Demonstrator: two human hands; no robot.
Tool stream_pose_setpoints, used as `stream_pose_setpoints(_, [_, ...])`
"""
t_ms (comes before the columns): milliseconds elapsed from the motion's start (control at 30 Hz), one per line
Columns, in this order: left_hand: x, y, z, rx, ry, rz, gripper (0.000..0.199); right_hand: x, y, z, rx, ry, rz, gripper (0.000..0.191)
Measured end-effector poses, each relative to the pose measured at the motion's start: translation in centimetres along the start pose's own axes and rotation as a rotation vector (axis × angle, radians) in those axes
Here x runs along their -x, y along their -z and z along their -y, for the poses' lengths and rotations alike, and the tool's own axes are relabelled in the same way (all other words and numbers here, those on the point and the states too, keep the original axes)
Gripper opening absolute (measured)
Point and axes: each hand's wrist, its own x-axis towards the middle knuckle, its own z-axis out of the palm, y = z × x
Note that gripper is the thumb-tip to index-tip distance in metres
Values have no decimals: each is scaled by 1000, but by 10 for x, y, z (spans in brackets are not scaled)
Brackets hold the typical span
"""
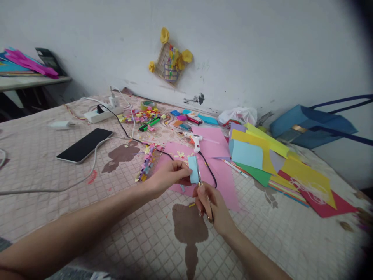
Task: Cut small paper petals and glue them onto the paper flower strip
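Observation:
Between the thumb and fingers of my left hand (171,174) is a small light blue paper strip (192,168), held upright. My right hand (212,204) is closed round the handles of a pair of scissors (199,178), whose blades lie along the strip's right edge. Whether the blades are cutting into the paper I cannot tell. Beneath both hands lie pink paper sheets (227,186) with small cream paper cut-outs (182,154) on them. Just beyond the hands rests a white glue gun (196,142) with a black cord. A piece covered in colourful paper flowers (146,163) lies left of the pink paper.
Coloured paper sheets (247,153) are piled at the right, near a blue bag (309,124). To the left are a phone (85,145), white cables and a power strip (103,113). A tape roll (148,105) and a green cutter (149,124) lie towards the wall.

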Motion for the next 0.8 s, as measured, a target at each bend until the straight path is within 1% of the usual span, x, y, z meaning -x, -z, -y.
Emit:
stream_pose_setpoints(233, [1,-2,2,-76,-2,-9,17,0,0,0,-37,-1,1,46])
stream_pose_setpoints(500, [0,-1,5,-74,-16,-1,17,-1,-1,1,-17,-21,-16,49])
stream_pose_setpoints(800, [-1,0,9,-53,-24,10,18,0,-1,-2,-15,9,-10,46])
